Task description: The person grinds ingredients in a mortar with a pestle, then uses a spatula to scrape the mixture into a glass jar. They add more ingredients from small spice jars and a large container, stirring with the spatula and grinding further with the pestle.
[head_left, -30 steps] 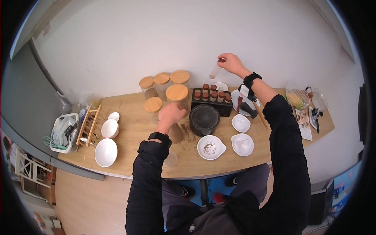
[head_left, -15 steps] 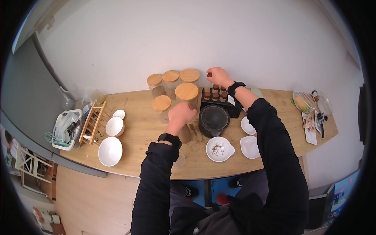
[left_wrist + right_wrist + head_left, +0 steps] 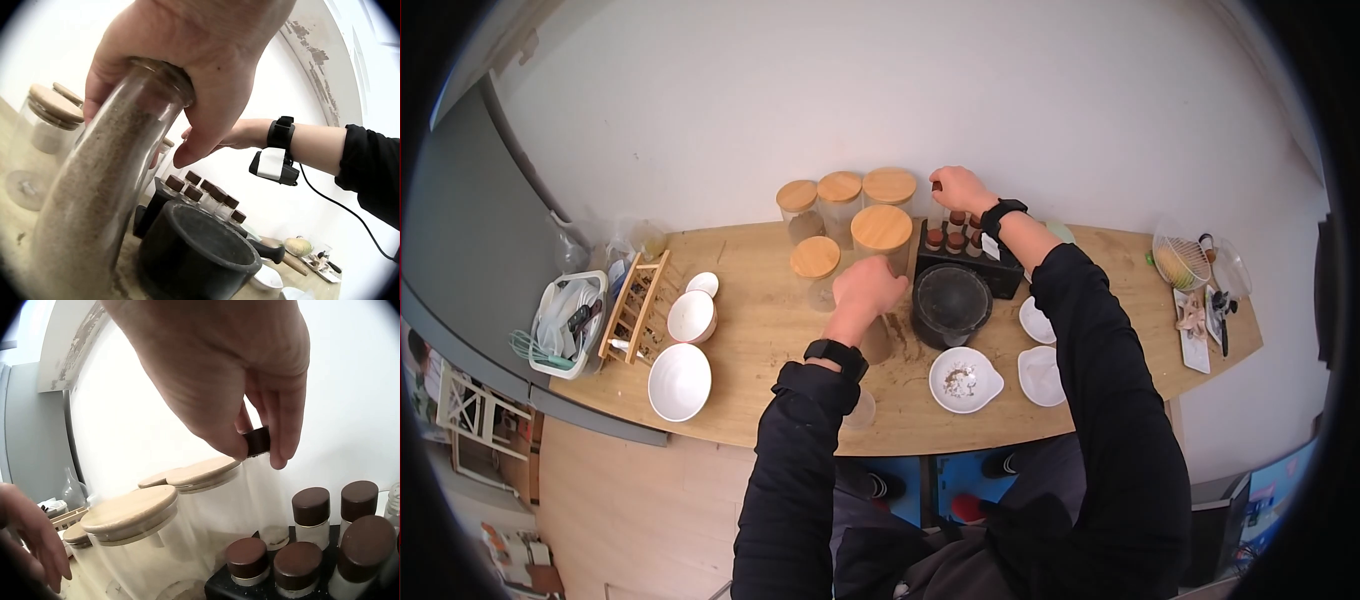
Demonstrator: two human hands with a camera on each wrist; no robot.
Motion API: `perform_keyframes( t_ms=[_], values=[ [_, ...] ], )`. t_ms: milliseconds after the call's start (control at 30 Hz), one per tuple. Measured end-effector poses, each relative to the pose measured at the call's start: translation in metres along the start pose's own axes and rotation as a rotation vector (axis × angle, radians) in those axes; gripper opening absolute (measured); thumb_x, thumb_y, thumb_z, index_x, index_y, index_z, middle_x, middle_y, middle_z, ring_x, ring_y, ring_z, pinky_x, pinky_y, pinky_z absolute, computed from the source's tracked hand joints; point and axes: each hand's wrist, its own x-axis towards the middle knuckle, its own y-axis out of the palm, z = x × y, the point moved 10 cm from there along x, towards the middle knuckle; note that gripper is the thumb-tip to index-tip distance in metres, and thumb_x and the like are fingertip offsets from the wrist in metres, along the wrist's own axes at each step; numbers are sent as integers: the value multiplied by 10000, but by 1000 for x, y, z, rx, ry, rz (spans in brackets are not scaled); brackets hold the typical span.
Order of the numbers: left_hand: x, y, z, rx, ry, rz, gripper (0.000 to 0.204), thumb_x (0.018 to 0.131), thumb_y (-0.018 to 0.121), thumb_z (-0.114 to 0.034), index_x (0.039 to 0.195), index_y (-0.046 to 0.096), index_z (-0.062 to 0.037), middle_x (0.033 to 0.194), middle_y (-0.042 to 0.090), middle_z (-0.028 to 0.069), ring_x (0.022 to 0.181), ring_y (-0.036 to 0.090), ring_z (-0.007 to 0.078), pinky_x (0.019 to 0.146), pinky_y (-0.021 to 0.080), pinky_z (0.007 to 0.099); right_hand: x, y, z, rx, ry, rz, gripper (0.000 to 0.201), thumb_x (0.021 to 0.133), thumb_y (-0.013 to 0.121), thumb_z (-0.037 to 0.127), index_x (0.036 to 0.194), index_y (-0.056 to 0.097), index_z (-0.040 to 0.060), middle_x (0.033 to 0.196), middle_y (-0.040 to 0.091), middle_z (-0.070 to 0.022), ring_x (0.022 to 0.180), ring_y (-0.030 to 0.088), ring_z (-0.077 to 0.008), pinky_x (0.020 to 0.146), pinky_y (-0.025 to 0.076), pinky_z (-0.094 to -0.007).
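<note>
My right hand (image 3: 962, 190) pinches the dark brown cap (image 3: 257, 441) of a small clear glass vial between thumb and fingers. The vial (image 3: 267, 506) hangs upright, its bottom overlapping the back left corner of the black rack (image 3: 226, 586). Several capped vials (image 3: 299, 565) stand in that rack. My left hand (image 3: 867, 290) grips the neck of a tall glass bottle (image 3: 103, 162), which widens downward and is largely filled with brown powder. Just right of the bottle sits a black stone mortar (image 3: 952, 305); the rack is behind it.
Wood-lidded glass jars (image 3: 882, 230) stand behind my left hand. A pouring bowl (image 3: 962, 393) with white and brown bits lies in front of the mortar. White bowls (image 3: 680, 382), a wooden rack (image 3: 637, 310) and a basket (image 3: 560, 362) are at left; a wire basket (image 3: 1180, 262) is far right.
My right hand has brought the vial from in front of the wall down and left to the rack, turning it more upright. My left hand keeps its grip; the head view has shifted slightly.
</note>
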Motion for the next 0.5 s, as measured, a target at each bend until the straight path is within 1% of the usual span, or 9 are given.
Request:
perform_keyframes(
  t_ms=[67,133,167,267,333,367,433,467,500],
  values=[
    [0,0,-1,-3,7,9,321,764,585,-374,952,703,-142,972,687,94,945,643,256,813,498,366,1,1,1,-16,-26,40,169,725,580,121,834,676,34,826,669,-169,828,636,-351,757,507,-436],
    [-3,-1,-4,-14,19,30,332,780,590,-361,963,700,-107,998,680,120,963,640,277,812,505,383,0,1,-1,43,-11,80,194,726,608,130,880,681,39,854,676,-158,851,640,-338,765,509,-424],
    [-3,-1,-4,-14,21,27,331,779,591,-362,961,700,-107,996,681,120,960,641,277,810,506,383,-2,1,-1,73,-5,97,210,727,621,135,904,683,41,868,680,-152,863,642,-331,769,509,-418],
    [0,0,-3,-19,26,20,328,779,591,-362,955,701,-109,989,682,120,953,643,276,806,506,383,-9,24,-11,41,28,309,261,720,664,148,958,680,43,908,686,-134,891,644,-308,783,508,-401],
    [0,0,-3,-32,21,21,325,778,591,-361,952,702,-111,984,683,119,951,644,276,805,506,381,-18,28,-9,55,38,288,281,715,687,159,973,674,49,921,686,-127,918,637,-309,801,502,-399],
    [0,-1,-2,-24,15,25,323,774,588,-368,954,699,-124,974,685,105,943,645,262,807,501,371,-21,30,-8,62,40,277,293,712,698,164,981,672,53,928,685,-123,931,634,-309,810,499,-398],
    [0,1,-1,-4,-1,40,319,765,582,-381,958,692,-151,953,690,78,928,646,234,811,491,351,-24,33,-6,20,57,206,286,714,713,189,976,673,80,928,686,-108,940,633,-300,822,481,-410],
    [0,1,-1,-6,-3,34,318,766,582,-381,957,692,-151,952,691,77,927,646,235,810,491,351,-24,34,-6,0,68,172,283,715,720,201,973,674,94,928,687,-100,944,632,-296,828,473,-416],
    [1,1,0,-9,-4,29,317,767,581,-380,956,692,-152,950,691,77,926,647,235,809,492,351,-25,39,-4,-56,76,216,277,717,723,217,968,674,110,923,687,-92,943,633,-289,827,463,-419]
  ],
)
